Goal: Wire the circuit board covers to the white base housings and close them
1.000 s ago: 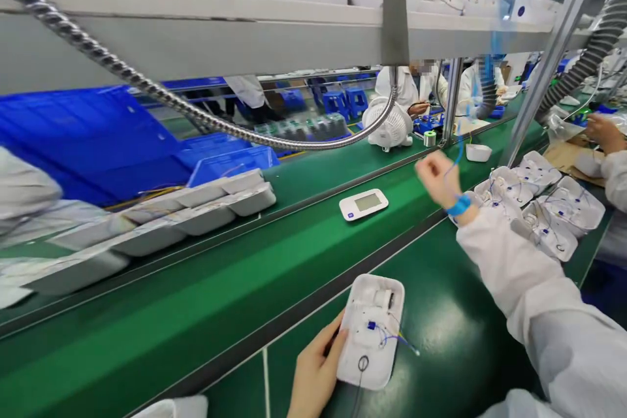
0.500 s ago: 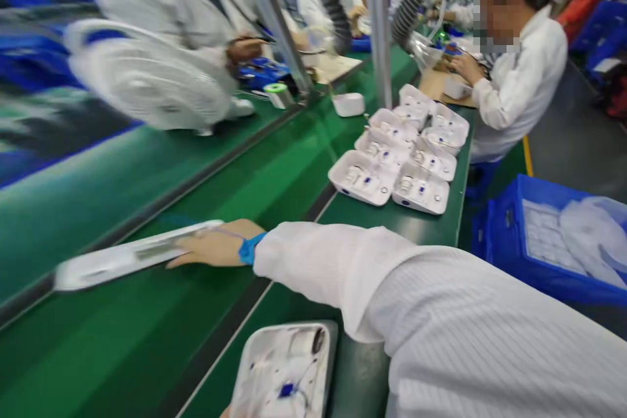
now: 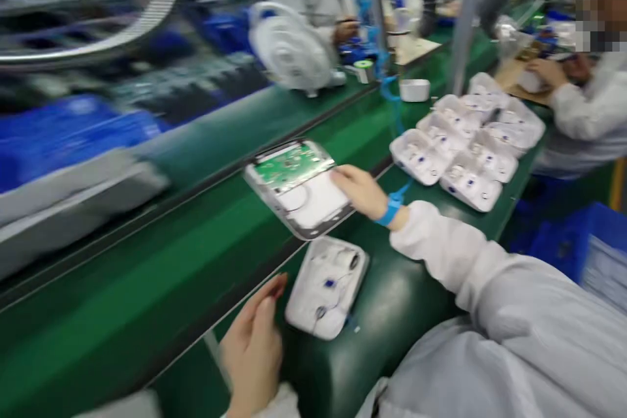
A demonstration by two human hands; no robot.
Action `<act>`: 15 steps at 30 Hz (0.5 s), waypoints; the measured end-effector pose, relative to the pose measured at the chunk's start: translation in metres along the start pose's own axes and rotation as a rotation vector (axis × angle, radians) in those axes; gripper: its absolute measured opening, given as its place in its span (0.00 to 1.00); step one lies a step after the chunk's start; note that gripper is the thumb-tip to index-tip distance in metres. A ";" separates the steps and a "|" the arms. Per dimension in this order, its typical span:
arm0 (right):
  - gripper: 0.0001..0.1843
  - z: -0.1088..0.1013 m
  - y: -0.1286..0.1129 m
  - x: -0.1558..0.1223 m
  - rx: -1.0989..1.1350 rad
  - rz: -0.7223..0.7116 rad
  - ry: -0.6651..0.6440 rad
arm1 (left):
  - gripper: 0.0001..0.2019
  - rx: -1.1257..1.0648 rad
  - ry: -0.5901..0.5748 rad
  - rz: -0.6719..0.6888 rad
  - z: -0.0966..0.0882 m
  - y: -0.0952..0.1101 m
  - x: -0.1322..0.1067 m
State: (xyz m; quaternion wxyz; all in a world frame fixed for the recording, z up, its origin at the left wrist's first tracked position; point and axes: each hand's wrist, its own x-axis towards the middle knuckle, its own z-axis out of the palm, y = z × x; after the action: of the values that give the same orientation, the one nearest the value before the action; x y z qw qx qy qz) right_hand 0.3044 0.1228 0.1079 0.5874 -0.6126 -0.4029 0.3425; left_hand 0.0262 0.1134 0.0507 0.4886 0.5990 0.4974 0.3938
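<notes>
My right hand (image 3: 365, 192), with a blue wrist strap, grips the right edge of a white plastic cover (image 3: 313, 199) above the green belt. Inside the cover are a green circuit board (image 3: 294, 164) and a thin wire. Below it, an open white plastic housing (image 3: 327, 287) lies on the green bench, with a small blue part and thin wires inside. My left hand (image 3: 255, 346) is just left of this housing, apart from it. Its thumb and forefinger are slightly apart, with nothing visible between them; blur softens the fingertips.
Several similar white housings (image 3: 455, 137) sit grouped on the bench at the right. A white fan (image 3: 291, 49) and a metal post (image 3: 465, 26) stand beyond the belt (image 3: 196, 255). Co-workers in white coats work at the far side and right. A blue crate (image 3: 588, 241) is at the right.
My right hand has brought the cover back from the far side of the belt and turned its circuit board into view. My left hand has come into view, off the housing. The camera has swung left.
</notes>
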 end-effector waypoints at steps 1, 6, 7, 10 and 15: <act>0.10 0.004 -0.009 -0.008 0.051 -0.049 -0.059 | 0.27 -0.225 0.016 0.031 0.007 0.011 -0.002; 0.13 0.033 -0.040 -0.061 -0.108 -0.158 -0.476 | 0.38 -0.739 -0.046 -0.028 0.023 0.043 -0.016; 0.13 0.038 -0.042 -0.070 -0.202 -0.189 -0.530 | 0.36 -0.774 -0.001 -0.080 0.023 0.045 -0.021; 0.11 0.035 -0.043 -0.088 -0.503 -0.315 -0.575 | 0.30 -0.875 0.079 -0.241 0.013 0.043 -0.035; 0.08 0.010 -0.042 -0.088 -0.721 -0.466 -0.649 | 0.45 -1.159 -0.124 -0.209 -0.016 0.029 -0.038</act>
State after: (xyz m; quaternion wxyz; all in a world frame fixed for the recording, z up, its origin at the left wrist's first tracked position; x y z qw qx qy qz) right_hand 0.2529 0.0477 0.1444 0.2454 -0.5324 -0.7812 0.2147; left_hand 0.0099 0.0789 0.0832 0.8005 0.2041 0.2280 0.5153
